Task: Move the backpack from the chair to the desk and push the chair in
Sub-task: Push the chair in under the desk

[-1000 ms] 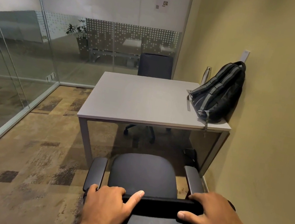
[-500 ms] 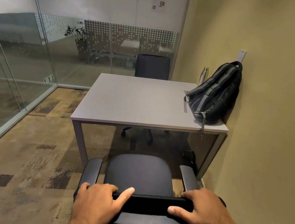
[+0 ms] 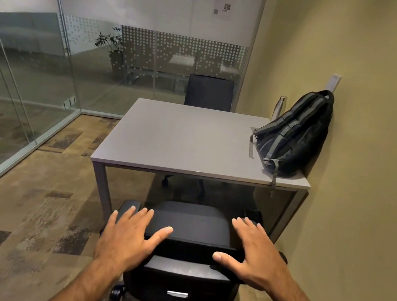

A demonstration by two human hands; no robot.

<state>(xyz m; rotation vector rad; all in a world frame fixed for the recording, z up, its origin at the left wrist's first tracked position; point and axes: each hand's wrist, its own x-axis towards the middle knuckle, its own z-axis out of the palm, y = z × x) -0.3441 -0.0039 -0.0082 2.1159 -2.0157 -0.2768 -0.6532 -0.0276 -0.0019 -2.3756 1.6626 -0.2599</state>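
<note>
We stand in a small glass-walled room with a mottled brown carpet [image 3: 26,200] and a matte olive wall [image 3: 371,179] at 3 o'clock. The square grey counter [image 3: 183,142] has a smooth top on thin metal legs. At its 2 o'clock corner the backpack [image 3: 296,135] leans against the wall, soft black fabric with grey straps, one strap dangling over the counter's edge. A slim steel bottle [image 3: 279,107] stands just behind it. Another dark chair sits at 12 o'clock beyond the counter. The black chair [image 3: 192,225] at 6 o'clock has a rounded padded seat, its front just under the counter's near edge. Our left hand [image 3: 129,236] and right hand [image 3: 253,254] lie flat on the top of its backrest, fingers spread and thumbs pointing inward, clamped on nothing.
</note>
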